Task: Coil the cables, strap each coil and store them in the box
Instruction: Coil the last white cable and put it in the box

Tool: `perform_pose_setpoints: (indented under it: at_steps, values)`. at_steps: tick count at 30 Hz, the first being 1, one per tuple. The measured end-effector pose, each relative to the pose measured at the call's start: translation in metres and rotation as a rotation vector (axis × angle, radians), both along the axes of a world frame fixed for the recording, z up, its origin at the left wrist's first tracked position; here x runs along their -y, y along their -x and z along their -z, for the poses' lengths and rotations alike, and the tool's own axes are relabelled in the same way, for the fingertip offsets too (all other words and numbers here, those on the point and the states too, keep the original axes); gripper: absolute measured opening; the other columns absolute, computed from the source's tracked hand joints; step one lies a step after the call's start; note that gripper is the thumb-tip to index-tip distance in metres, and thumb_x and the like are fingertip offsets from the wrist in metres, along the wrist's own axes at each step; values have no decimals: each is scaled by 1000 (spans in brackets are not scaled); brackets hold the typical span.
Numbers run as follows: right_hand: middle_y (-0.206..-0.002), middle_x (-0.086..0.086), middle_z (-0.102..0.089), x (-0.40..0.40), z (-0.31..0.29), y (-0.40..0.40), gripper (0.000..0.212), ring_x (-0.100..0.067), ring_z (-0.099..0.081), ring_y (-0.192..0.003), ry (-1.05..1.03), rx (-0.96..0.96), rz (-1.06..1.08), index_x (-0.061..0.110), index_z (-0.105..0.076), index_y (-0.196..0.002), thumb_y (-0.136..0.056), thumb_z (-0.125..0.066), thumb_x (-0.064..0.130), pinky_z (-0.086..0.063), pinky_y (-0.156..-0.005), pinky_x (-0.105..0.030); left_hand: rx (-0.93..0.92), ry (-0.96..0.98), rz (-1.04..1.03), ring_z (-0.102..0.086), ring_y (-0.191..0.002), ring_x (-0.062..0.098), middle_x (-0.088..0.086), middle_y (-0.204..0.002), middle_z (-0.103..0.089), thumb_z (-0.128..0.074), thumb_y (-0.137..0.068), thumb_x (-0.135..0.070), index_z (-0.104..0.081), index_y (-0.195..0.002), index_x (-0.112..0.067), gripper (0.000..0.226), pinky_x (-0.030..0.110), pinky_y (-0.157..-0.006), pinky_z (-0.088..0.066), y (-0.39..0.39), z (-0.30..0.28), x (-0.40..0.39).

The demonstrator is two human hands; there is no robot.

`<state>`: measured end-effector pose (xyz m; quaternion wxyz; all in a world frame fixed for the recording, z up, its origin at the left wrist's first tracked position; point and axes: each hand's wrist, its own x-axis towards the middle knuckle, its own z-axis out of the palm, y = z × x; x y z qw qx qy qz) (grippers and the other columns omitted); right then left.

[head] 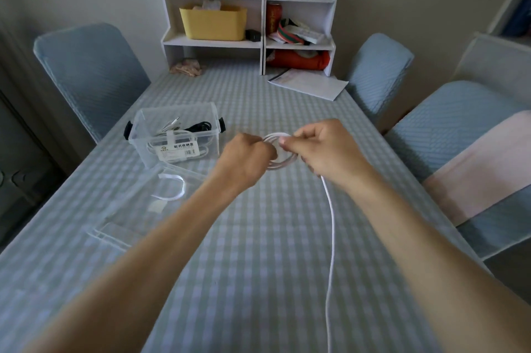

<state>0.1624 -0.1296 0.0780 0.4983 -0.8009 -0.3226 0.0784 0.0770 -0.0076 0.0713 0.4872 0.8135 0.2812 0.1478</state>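
White cable tail exits frame; hands hide coil's sides.

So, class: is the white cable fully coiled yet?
No, partly. Both hands, left hand and right hand, hold a few loops of the white cable, while a long tail trails loose toward the camera.

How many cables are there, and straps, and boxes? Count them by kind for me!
Cables: 3, the white cable both hands are coiling, plus a white coil and a black coil inside the box.
Loose straps: 1, the white strap lying on the clear lid.
Boxes: 1, the clear box.
Lids: 1.
Total: 6.
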Motion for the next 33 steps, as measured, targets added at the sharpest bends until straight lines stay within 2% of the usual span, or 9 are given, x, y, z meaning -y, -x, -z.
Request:
perform_pose_setpoints:
  at_steps: [6, 9, 15, 20, 23, 26, 30, 32, 33]
  values:
    - [-51, 6, -54, -22, 28, 10, 34, -12, -49, -42, -143, 639, 255, 12, -56, -69, -84, -68, 40, -33, -41, -24, 132, 219, -36, -34, -37, 13, 0, -48, -41, -40, -86, -7, -52, -68, -11, 22, 22, -37, -26, 1, 0, 4]
    - [-48, 6, -47, -27, 53, 3, 37, -10, -45, -44, -107, 473, 181, 17, -50, -66, -85, -69, 42, -30, -44, -24, 75, 221, -65, -35, -35, 13, 2, -47, -43, -41, -88, -9, -55, -69, -9, 24, 21, -36, -27, 7, 18, 0]
    - [-60, -3, -65, -23, 81, 8, 32, -12, -53, -54, 27, -11, 2, 13, -72, -70, -88, -67, 38, -37, -52, -25, 28, 163, -77, -41, -33, 17, 2, -41, -48, -53, -88, -15, -54, -60, -12, 28, 20, -37, -30, 8, 61, -14]
    - [-46, 6, -51, -18, 83, 2, 33, -3, -45, -45, 45, -33, -21, 5, -67, -68, -93, -61, 26, -31, -47, -17, -64, -294, 95, -56, -56, 17, -3, -52, -54, -56, -91, -24, -53, -58, -13, 34, 29, -53, -39, 9, 71, -22]
    - [-53, -15, -50, -17, 84, -1, 35, -8, -40, -46, 90, 2, -72, -5, -62, -68, -89, -63, 24, -31, -48, -27, -136, -532, 243, -55, -63, 23, -2, -55, -51, -52, -87, -34, -46, -57, -17, 35, 34, -59, -40, 15, 74, -33]
    - [-55, -18, -51, -12, 85, -5, 37, -11, -40, -47, 132, 43, -90, -1, -58, -62, -86, -65, 27, -32, -49, -31, -117, -473, 219, -58, -56, 19, 2, -49, -54, -54, -80, -36, -54, -58, -11, 33, 35, -56, -46, 22, 68, -36]
    - [-47, -7, -48, -5, 83, -8, 43, -7, -39, -43, 151, 143, -155, 7, -54, -55, -90, -67, 29, -31, -47, -27, -149, -46, 151, -52, -35, 19, 7, -49, -63, -58, -85, -11, -67, -70, -6, 18, 21, -38, -36, 25, 61, -28]
    - [-43, 5, -44, -6, 84, -2, 47, -9, -39, -41, 234, 215, -218, 15, -46, -51, -92, -64, 29, -29, -45, -26, -151, -95, 132, -58, -42, 20, 6, -56, -66, -53, -83, -6, -68, -75, -16, 20, 22, -39, -38, 28, 62, -27]
    - [-43, 10, -45, -7, 85, 2, 47, -9, -40, -42, 278, 239, -250, 17, -43, -51, -93, -62, 29, -28, -45, -27, -163, -285, 146, -63, -54, 22, 3, -62, -66, -52, -83, -8, -65, -75, -20, 20, 25, -45, -42, 31, 63, -28]
